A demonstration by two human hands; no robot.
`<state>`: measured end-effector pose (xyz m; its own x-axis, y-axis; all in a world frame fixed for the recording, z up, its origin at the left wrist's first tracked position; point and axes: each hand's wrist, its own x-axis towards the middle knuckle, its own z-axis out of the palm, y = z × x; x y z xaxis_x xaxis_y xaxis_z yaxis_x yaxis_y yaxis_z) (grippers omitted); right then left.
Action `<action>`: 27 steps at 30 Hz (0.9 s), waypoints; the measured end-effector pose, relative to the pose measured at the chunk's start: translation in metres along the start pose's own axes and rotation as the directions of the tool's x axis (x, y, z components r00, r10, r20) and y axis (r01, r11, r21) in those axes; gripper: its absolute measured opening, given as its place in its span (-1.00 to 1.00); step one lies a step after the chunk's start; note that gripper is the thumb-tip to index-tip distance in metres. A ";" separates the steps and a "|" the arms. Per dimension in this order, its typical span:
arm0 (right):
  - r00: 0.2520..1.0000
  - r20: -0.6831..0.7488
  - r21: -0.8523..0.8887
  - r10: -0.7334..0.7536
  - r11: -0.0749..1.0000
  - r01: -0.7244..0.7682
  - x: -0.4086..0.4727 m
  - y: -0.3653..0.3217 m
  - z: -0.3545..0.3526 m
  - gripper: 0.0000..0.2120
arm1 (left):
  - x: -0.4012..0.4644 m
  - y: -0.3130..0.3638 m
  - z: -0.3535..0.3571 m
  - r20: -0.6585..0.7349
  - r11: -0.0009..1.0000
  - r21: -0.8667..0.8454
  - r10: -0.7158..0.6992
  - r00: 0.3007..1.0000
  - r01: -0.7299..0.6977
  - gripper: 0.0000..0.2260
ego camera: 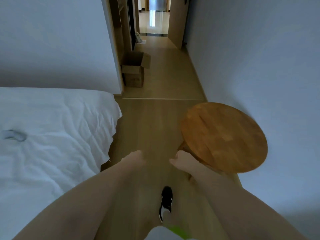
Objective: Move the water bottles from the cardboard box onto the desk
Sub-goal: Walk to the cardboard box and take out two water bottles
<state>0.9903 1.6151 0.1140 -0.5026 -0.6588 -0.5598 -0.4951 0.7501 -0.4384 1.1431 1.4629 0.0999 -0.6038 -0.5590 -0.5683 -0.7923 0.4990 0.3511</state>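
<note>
**Inspector:** Start with the large items. A bed point(52, 135) with a rumpled white sheet sits at left; a small pale object point(13, 135) lies on it, too blurred to identify. A round wooden stool point(225, 135) stands at right against the wall. A wooden floor point(155, 118) runs ahead into a hallway.

**Clerk:** And the box?

**Inspector:** The box point(134, 70) stands on the floor in the hallway, against the left wall, flaps open, well apart from the person. No bottles show from this angle; the interior is dark. No desk is in view either.

**Clerk:** The hands?

**Inspector:** Both are out in front, low, and blurred. The left hand point(136, 157) holds nothing; the fingers appear loosely curled. The right hand point(181, 161) is just beside the stool's edge, thumb out, nothing in it; I cannot tell whether it touches the stool. One black shoe point(166, 200) shows below.

**Clerk:** Handling?

**Inspector:** My judgement only: full bottles would be fairly heavy, with smooth, slightly yielding plastic walls. Grip around the body below the shoulder, or at the stiffer neck. Squeezing the middle hard risks slip or buckling. The step in hand appears to be the walk to the box.
</note>
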 end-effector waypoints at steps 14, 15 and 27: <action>0.997 0.004 -0.101 -0.079 0.992 0.079 0.267 -0.086 -0.189 -0.69 | 0.240 0.060 -0.192 -0.163 0.987 0.147 -0.033 0.986 0.058 -0.85; 0.997 0.010 -0.101 -0.073 0.992 0.074 0.282 -0.091 -0.198 -0.69 | 0.253 0.062 -0.203 -0.175 0.985 0.161 -0.032 0.984 0.061 -0.85; 0.998 -0.058 -0.066 0.026 0.997 -0.030 0.500 -0.168 -0.311 -0.55 | 0.477 0.069 -0.369 -0.117 0.981 0.192 0.035 0.993 -0.012 -0.78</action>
<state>0.6015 1.1416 0.1265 -0.5553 -0.6414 -0.5294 -0.5260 0.7639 -0.3739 0.7685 0.9866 0.1276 -0.6371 -0.6147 -0.4651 -0.7536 0.6234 0.2084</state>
